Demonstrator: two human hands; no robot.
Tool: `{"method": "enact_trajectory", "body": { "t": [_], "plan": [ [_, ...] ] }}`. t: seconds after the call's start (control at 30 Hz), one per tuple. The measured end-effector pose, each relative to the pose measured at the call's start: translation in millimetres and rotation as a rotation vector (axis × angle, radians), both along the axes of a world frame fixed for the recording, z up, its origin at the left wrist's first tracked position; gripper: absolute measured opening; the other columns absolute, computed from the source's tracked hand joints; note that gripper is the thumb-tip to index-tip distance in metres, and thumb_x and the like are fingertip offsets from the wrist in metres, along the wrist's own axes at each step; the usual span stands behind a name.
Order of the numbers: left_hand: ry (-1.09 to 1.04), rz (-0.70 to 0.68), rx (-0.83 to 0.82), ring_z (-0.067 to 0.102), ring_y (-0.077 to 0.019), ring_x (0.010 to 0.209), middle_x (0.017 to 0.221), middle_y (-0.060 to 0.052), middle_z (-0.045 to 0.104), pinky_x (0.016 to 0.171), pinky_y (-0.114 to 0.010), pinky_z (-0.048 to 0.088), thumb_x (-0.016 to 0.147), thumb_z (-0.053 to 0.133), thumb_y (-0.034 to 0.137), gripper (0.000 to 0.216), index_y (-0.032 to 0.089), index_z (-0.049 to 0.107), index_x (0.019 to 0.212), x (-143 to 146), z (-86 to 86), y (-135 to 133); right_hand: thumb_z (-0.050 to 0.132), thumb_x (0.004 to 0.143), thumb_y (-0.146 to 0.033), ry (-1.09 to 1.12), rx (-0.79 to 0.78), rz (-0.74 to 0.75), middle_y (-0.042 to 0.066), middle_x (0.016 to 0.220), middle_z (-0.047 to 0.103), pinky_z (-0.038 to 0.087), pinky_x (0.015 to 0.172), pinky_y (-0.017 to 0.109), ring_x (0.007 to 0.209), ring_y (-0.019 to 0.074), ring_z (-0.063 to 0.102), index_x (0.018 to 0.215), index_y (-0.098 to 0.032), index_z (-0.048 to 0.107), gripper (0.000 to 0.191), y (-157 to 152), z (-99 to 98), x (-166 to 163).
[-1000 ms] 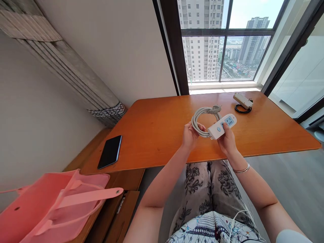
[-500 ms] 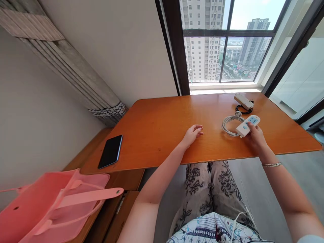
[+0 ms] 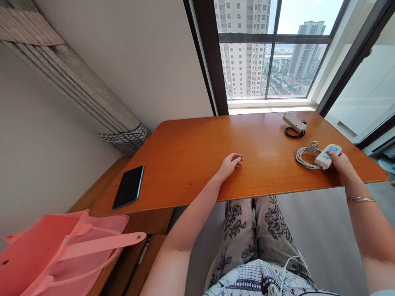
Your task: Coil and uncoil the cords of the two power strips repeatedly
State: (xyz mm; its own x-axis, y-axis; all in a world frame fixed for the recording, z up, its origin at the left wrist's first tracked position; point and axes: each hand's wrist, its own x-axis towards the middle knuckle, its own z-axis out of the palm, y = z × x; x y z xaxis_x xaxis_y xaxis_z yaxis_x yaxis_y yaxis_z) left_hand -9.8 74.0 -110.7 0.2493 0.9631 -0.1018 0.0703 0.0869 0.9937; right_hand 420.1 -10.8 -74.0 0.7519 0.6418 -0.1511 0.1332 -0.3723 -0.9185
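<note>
At the right of the table, my right hand (image 3: 343,164) grips a white power strip (image 3: 327,156) with blue socket faces, thumb on top. Its pale cord (image 3: 304,158) is coiled to the left of it, with the plug on top of the coil. Resting near the middle of the orange-brown table (image 3: 185,164), my left hand (image 3: 230,165) has loosely curved fingers that hold nothing. Behind the coil lies a second, beige power strip (image 3: 294,122) with a black cord (image 3: 293,132) looped beside it.
A dark phone or tablet (image 3: 128,187) lies at the table's left end. Below that corner, a pink bag (image 3: 70,250) with straps sits on a wooden surface. A window (image 3: 271,61) is behind the far edge, and a tied curtain (image 3: 92,94) hangs at the left.
My right hand has moved the white power strip and its coiled cord to the right, away from the beige one. My left hand stays about where it was on the table.
</note>
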Motion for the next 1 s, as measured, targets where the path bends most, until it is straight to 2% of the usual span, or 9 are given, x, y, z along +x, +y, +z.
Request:
{"method": "enact_trajectory", "body": {
  "t": [0.17, 0.37, 0.47, 0.53, 0.63, 0.73, 0.87, 0.93, 1.0],
  "plan": [
    [0.011, -0.006, 0.018, 0.066, -0.0126, 0.074, 0.100, -0.007, 0.073, 0.074, -0.028, 0.053, 0.081, 0.061, 0.030, 0.018, 0.016, 0.063, 0.094, -0.2, -1.3, -1.2, 0.067, 0.084, -0.036, -0.307, -0.180, 0.003, 0.023, 0.111, 0.068, 0.047, 0.089, 0.043, 0.107, 0.0333, 0.063, 0.103, -0.014, 0.068, 0.029, 1.6, -4.4, 15.6],
    [0.031, -0.023, 0.039, 0.067, -0.0128, 0.076, 0.100, -0.007, 0.072, 0.076, -0.028, 0.053, 0.081, 0.061, 0.031, 0.019, 0.017, 0.064, 0.094, 0.4, -3.4, -1.4, 0.074, 0.077, -0.040, -0.550, -0.275, -0.033, 0.035, 0.136, 0.051, 0.037, 0.104, 0.050, 0.135, 0.0421, 0.044, 0.133, -0.006, 0.055, 0.068, 3.0, 3.0, 22.4],
    [0.034, -0.023, 0.049, 0.067, -0.0134, 0.076, 0.100, -0.007, 0.072, 0.076, -0.029, 0.053, 0.081, 0.061, 0.033, 0.021, 0.017, 0.064, 0.095, 0.8, -5.6, -1.1, 0.077, 0.074, -0.040, -0.686, -0.190, -0.064, 0.036, 0.139, 0.047, 0.030, 0.109, 0.056, 0.137, 0.0455, 0.039, 0.135, -0.006, 0.054, 0.073, 5.0, 7.6, 12.7],
    [0.037, -0.023, 0.058, 0.067, -0.0136, 0.076, 0.099, -0.007, 0.072, 0.075, -0.029, 0.054, 0.080, 0.062, 0.034, 0.022, 0.017, 0.064, 0.094, 1.1, -6.5, -1.1, 0.074, 0.076, -0.040, -0.809, -0.003, -0.018, 0.032, 0.137, 0.049, 0.028, 0.111, 0.058, 0.138, 0.0446, 0.037, 0.130, -0.009, 0.057, 0.064, 7.4, 9.6, -4.7],
    [0.042, -0.027, 0.081, 0.066, -0.0142, 0.074, 0.097, -0.006, 0.072, 0.073, -0.030, 0.053, 0.078, 0.064, 0.035, 0.023, 0.017, 0.064, 0.093, 1.4, -6.5, -2.1, 0.063, 0.084, -0.042, -0.965, 0.393, 0.179, 0.020, 0.132, 0.055, 0.029, 0.112, 0.058, 0.135, 0.0382, 0.040, 0.121, -0.017, 0.062, 0.044, 13.5, 10.4, -52.7],
    [0.053, -0.032, 0.120, 0.066, -0.0149, 0.073, 0.095, -0.006, 0.072, 0.073, -0.030, 0.053, 0.077, 0.066, 0.036, 0.024, 0.017, 0.065, 0.092, 1.6, -6.0, -3.9, 0.058, 0.090, -0.039, -0.969, 0.631, 0.485, 0.014, 0.126, 0.058, 0.040, 0.107, 0.052, 0.124, 0.0305, 0.052, 0.119, -0.021, 0.063, 0.035, 23.3, 8.3, -119.2],
    [0.074, -0.024, 0.179, 0.066, -0.0143, 0.070, 0.093, -0.005, 0.071, 0.072, -0.030, 0.053, 0.078, 0.065, 0.036, 0.023, 0.018, 0.065, 0.093, 1.2, -6.0, -5.7, 0.055, 0.094, -0.036, -0.888, 0.694, 0.887, 0.013, 0.120, 0.060, 0.049, 0.100, 0.044, 0.114, 0.0255, 0.059, 0.113, -0.024, 0.067, 0.025, 47.3, 2.6, -200.2],
    [0.079, -0.023, 0.197, 0.066, -0.0144, 0.069, 0.093, -0.005, 0.070, 0.071, -0.030, 0.053, 0.079, 0.065, 0.035, 0.023, 0.018, 0.064, 0.094, 0.5, -6.2, -6.2, 0.054, 0.095, -0.034, -0.880, 0.668, 1.043, 0.011, 0.115, 0.064, 0.050, 0.096, 0.041, 0.107, 0.0237, 0.061, 0.102, -0.025, 0.070, 0.020, 63.9, 0.5, -226.6],
    [0.074, -0.031, 0.206, 0.066, -0.0144, 0.069, 0.093, -0.005, 0.070, 0.069, -0.030, 0.053, 0.079, 0.065, 0.036, 0.025, 0.018, 0.064, 0.096, -0.4, -6.6, -6.9, 0.052, 0.097, -0.035, -0.902, 0.606, 1.160, 0.010, 0.106, 0.067, 0.050, 0.092, 0.038, 0.098, 0.0216, 0.063, 0.089, -0.023, 0.072, 0.025, 79.5, -1.2, -241.8]
  ]
}}
